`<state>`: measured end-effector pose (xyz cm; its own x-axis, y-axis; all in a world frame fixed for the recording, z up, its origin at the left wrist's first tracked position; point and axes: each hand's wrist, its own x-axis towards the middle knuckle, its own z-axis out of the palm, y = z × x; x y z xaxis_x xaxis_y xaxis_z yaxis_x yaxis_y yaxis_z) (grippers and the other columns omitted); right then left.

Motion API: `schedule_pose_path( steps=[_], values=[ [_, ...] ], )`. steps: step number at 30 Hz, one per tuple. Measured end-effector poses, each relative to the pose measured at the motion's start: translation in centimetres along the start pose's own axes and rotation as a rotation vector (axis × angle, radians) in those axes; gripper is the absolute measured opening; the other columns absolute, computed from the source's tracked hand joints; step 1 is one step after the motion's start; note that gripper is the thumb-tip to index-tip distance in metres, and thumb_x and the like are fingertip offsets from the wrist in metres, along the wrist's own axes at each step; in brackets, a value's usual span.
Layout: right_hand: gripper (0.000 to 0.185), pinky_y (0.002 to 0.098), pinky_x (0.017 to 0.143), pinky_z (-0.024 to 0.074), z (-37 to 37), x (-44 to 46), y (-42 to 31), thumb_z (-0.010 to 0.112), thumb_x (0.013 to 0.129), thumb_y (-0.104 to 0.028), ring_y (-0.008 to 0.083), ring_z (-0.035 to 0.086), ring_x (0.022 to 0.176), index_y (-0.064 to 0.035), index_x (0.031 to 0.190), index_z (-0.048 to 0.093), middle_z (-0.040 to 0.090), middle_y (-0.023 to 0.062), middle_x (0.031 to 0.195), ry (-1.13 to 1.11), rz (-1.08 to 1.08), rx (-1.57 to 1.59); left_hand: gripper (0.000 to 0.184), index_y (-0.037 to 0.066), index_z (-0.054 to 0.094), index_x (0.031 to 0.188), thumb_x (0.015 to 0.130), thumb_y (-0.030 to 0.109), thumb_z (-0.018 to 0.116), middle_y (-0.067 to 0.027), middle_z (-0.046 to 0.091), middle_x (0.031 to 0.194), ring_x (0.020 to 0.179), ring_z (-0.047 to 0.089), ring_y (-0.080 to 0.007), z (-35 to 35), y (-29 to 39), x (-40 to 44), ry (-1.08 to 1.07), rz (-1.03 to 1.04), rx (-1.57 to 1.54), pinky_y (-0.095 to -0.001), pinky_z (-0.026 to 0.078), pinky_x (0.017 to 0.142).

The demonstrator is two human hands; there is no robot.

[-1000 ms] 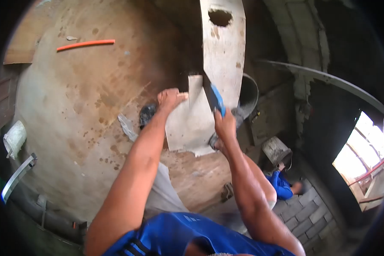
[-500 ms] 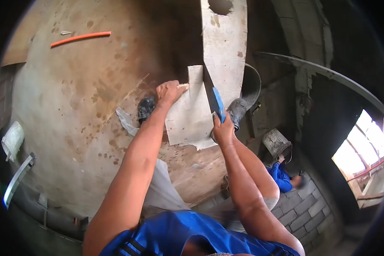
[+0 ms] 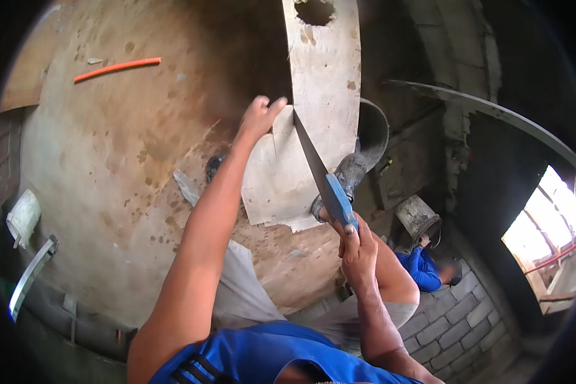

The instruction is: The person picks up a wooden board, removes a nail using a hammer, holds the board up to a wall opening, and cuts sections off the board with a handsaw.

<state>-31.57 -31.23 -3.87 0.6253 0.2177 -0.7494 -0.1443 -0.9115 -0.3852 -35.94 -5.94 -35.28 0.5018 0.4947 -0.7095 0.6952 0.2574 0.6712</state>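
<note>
A worker in a blue shirt (image 3: pixel 262 342) is bending over a pale board (image 3: pixel 281 185), which is lying at the feet and stretching out ahead. The right hand (image 3: pixel 357 246) is gripping a saw (image 3: pixel 323 168) by its blue handle (image 3: pixel 340 201), the fingers wrapping closely around it. The left hand (image 3: pixel 259 121) is hovering at the board's near section, its fingers standing partly apart beside an upper corner; whether they are touching it is remaining unclear.

Sawing appears to be the step in hand, with the blade (image 3: pixel 308 144) slanting across the board; the next stroke would seem to be calling for a steadying left hand.

The scene is showing one saw, one board with one ragged hole (image 3: pixel 315 11), one orange tube (image 3: pixel 117 69), one grey boot (image 3: pixel 351 171) and one dark shoe (image 3: pixel 215 166). At right, one co-worker (image 3: pixel 424 272) is reaching to one bucket (image 3: pixel 418 216).
</note>
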Motion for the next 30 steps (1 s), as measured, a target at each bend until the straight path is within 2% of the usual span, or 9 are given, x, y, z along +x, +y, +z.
schedule_pose_path(
  steps=[2, 5, 8, 15, 16, 18, 20, 24, 30],
  values=[
    [0.042, 0.0288, 0.059, 0.0474, 1.4, -0.2, -1.2, 0.050, 0.106, -0.032, 0.0122, 0.054, 0.061, 0.0002, 0.133, 0.057, 0.058, 0.0043, 0.071, 0.040, -0.029, 0.081, 0.066, -0.002, 0.067, 0.117, 0.090, 0.057, 0.059, -0.0321, 0.065, 0.114, 0.114, 0.062, -0.0396, 0.8, 4.7, 1.3, -0.027, -0.113, 0.341, -0.0481, 0.049, 0.095],
    [0.045, 0.0286, 0.063, 0.0488, 0.6, -1.1, 0.0, 0.050, 0.106, -0.035, 0.0118, 0.056, 0.066, 0.0000, 0.134, 0.056, 0.060, 0.0053, 0.076, 0.052, 0.015, 0.086, 0.053, 0.002, 0.071, 0.103, 0.093, 0.051, 0.055, -0.0299, 0.067, 0.113, 0.112, 0.063, -0.0412, 4.4, 2.2, 1.8, 0.146, -0.048, 0.532, -0.0486, 0.049, 0.094],
    [0.048, 0.0321, 0.068, 0.0512, -1.0, -1.5, -0.6, 0.048, 0.106, -0.037, 0.0170, 0.062, 0.071, -0.0003, 0.135, 0.055, 0.064, 0.0115, 0.081, 0.028, 0.074, 0.104, 0.044, 0.007, 0.073, 0.094, 0.093, 0.047, 0.054, -0.0256, 0.069, 0.112, 0.108, 0.065, -0.0415, 5.3, 2.8, 2.4, 0.096, -0.082, 0.260, -0.0499, 0.050, 0.093],
    [0.040, 0.0352, 0.084, 0.0544, 0.9, 0.3, 0.5, 0.057, 0.103, -0.023, 0.0244, 0.071, 0.092, -0.0004, 0.136, 0.056, 0.070, 0.0209, 0.100, 0.013, -0.012, 0.048, 0.060, 0.003, 0.074, 0.102, 0.088, 0.060, 0.059, -0.0218, 0.072, 0.109, 0.108, 0.067, -0.0381, 4.3, 5.7, 3.6, -0.083, -0.111, 0.559, -0.0453, 0.052, 0.092],
    [0.040, 0.0336, 0.083, 0.0541, 2.1, -0.1, 1.8, 0.057, 0.102, -0.021, 0.0217, 0.070, 0.089, -0.0005, 0.136, 0.055, 0.070, 0.0193, 0.098, 0.055, -0.083, 0.027, 0.062, 0.004, 0.074, 0.103, 0.087, 0.062, 0.060, -0.0217, 0.072, 0.111, 0.109, 0.067, -0.0372, 5.0, 5.5, 3.9, -0.114, -0.089, 0.625, -0.0449, 0.051, 0.093],
    [0.052, 0.0264, 0.058, 0.0449, 2.4, -0.9, 1.1, 0.054, 0.104, -0.040, 0.0073, 0.050, 0.062, -0.0003, 0.138, 0.055, 0.058, 0.0002, 0.076, 0.088, -0.067, 0.073, 0.061, 0.006, 0.074, 0.093, 0.084, 0.065, 0.062, -0.0181, 0.072, 0.109, 0.106, 0.067, -0.0348, 5.2, 4.8, 3.5, -0.119, -0.126, 0.565, -0.0464, 0.050, 0.091],
    [0.043, 0.0312, 0.078, 0.0528, -1.2, -3.2, -2.7, 0.055, 0.101, -0.017, 0.0197, 0.064, 0.077, -0.0006, 0.140, 0.052, 0.068, 0.0160, 0.092, -0.025, 0.180, 0.055, 0.060, 0.008, 0.076, 0.103, 0.085, 0.064, 0.064, -0.0188, 0.073, 0.110, 0.108, 0.068, -0.0349, 5.1, 5.4, 3.1, -0.073, -0.132, 0.519, -0.0451, 0.051, 0.092],
    [0.044, 0.0306, 0.080, 0.0526, -4.7, -7.7, -1.8, 0.053, 0.099, -0.014, 0.0184, 0.065, 0.081, 0.0011, 0.140, 0.052, 0.069, 0.0150, 0.093, -0.027, 0.086, 0.074, 0.059, 0.008, 0.075, 0.107, 0.084, 0.062, 0.066, -0.0182, 0.071, 0.115, 0.112, 0.066, -0.0347, 4.4, 5.9, 4.1, -0.161, -0.194, 0.517, -0.0464, 0.051, 0.093],
    [0.036, 0.0365, 0.075, 0.0532, 7.9, 10.6, 2.2, 0.054, 0.102, -0.022, 0.0258, 0.068, 0.080, -0.0046, 0.134, 0.058, 0.069, 0.0179, 0.090, 0.039, -0.074, -0.072, 0.054, 0.007, 0.077, 0.097, 0.083, 0.059, 0.068, -0.0181, 0.074, 0.104, 0.100, 0.070, -0.0358, 4.7, 5.6, 4.4, -0.045, -0.087, 0.536, -0.0469, 0.054, 0.083]
  ],
)
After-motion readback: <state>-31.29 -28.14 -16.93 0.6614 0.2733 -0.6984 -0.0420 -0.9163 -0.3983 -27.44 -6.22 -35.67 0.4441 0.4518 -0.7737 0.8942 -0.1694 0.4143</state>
